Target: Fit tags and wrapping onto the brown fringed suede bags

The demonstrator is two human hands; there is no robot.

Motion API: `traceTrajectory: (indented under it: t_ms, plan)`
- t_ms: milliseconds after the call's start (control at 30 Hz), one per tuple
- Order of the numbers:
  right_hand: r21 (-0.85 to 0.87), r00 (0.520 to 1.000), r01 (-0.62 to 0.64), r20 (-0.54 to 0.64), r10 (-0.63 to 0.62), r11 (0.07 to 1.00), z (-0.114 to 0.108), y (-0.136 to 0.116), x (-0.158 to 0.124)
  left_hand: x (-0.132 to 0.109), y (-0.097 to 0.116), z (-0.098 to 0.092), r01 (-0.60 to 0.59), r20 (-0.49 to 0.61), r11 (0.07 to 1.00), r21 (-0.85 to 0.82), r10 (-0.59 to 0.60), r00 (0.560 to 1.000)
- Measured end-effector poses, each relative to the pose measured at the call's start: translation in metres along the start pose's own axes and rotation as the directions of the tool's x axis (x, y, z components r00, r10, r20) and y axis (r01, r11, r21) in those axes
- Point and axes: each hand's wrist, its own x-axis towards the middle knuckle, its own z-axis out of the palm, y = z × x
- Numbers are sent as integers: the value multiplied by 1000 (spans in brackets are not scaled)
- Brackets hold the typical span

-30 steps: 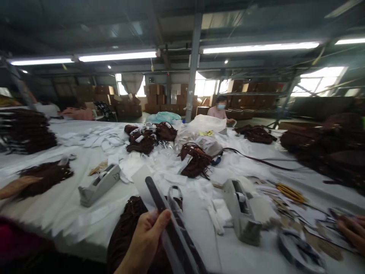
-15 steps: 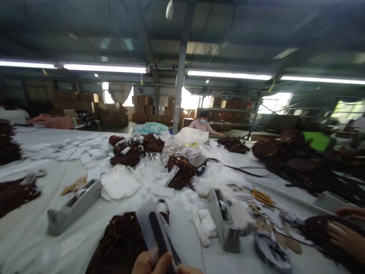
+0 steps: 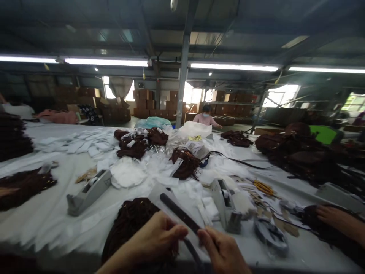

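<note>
Low in the head view, my left hand (image 3: 159, 238) and my right hand (image 3: 221, 249) both pinch a dark strap (image 3: 179, 213) that sits in a clear plastic sleeve. The strap slants up and to the left from between my thumbs. Just under my left hand lies a brown fringed bag (image 3: 129, 222) on the white table (image 3: 42, 224). Both hands have their fingers closed on the strap.
Two grey tape dispensers (image 3: 88, 192) (image 3: 225, 207) stand left and right of my hands. White paper sheets (image 3: 128, 175) and more brown fringed bags (image 3: 186, 163) cover the middle. Another person's hand (image 3: 338, 220) rests on dark goods at right. A seated person (image 3: 205, 116) works across the table.
My right hand has come up into view and taken the strap beside my left. The view tipped down a little; the strap now lies flatter and lower.
</note>
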Motion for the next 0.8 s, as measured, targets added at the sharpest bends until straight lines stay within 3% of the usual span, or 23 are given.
traceTrajectory:
  t_ms: [67, 133, 200, 267, 333, 433, 533, 600, 700, 800]
  plan:
    - [-76, 999, 5, 40, -2, 997, -9, -4, 1, -12, 20, -23, -78, -233, 969, 234, 134, 963]
    - [-118, 995, 32, 100, -20, 993, -14, -15, 4, -21, 41, -39, -138, -304, 883, 449, 296, 906]
    - [-135, 986, 80, 155, -59, 988, -15, -30, 9, -23, 57, -46, -261, -97, 777, 573, 380, 920]
    - [-146, 978, 120, 186, -92, 982, -15, -46, 15, -17, 66, -47, -353, 203, 732, 583, 290, 935]
    - [-159, 974, 149, 193, -117, 976, -19, -58, 23, -9, 70, -48, -334, 365, 776, 536, 143, 920]
    - [-154, 972, 178, 178, -150, 972, -26, -66, 35, 0, 69, -51, -173, 336, 931, 321, 59, 940]
    - [-62, 967, 173, 201, -157, 983, -26, -64, 43, 1, 62, -55, -20, 216, 996, -88, 39, 976]
    - [57, 954, 153, 251, -162, 987, -18, -59, 47, 2, 55, -54, 17, 131, 940, -341, 30, 991]
    - [258, 943, 103, 281, -176, 961, 0, -55, 50, 4, 46, -50, -21, 5, 788, -616, 31, 1000]
    - [420, 975, 99, 142, -173, 902, 19, -54, 52, 11, 37, -40, -119, -153, 603, -789, -6, 988]
